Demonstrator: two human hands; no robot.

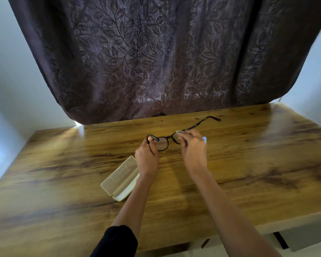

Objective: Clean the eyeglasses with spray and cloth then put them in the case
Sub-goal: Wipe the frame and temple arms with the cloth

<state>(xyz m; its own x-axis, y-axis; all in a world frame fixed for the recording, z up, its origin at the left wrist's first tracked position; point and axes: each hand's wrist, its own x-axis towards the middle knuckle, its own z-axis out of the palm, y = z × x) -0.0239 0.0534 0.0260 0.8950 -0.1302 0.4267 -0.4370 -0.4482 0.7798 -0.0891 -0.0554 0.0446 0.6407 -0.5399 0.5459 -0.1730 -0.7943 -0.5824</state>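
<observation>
Black-framed eyeglasses (164, 140) hang above the wooden table (248, 164), one temple arm stretched out toward the back right. My left hand (146, 157) grips the frame's left end. My right hand (194, 149) pinches a small pale cloth (180, 131) against the right lens, which is mostly hidden by the fingers. A bit of light blue (204, 139), perhaps the spray bottle, peeks out behind my right hand. The translucent case (120, 178) lies open on the table beside my left wrist.
A dark purple leaf-patterned curtain (156, 62) hangs behind the table's far edge. Pale walls stand on both sides. The table's front edge runs along the lower right.
</observation>
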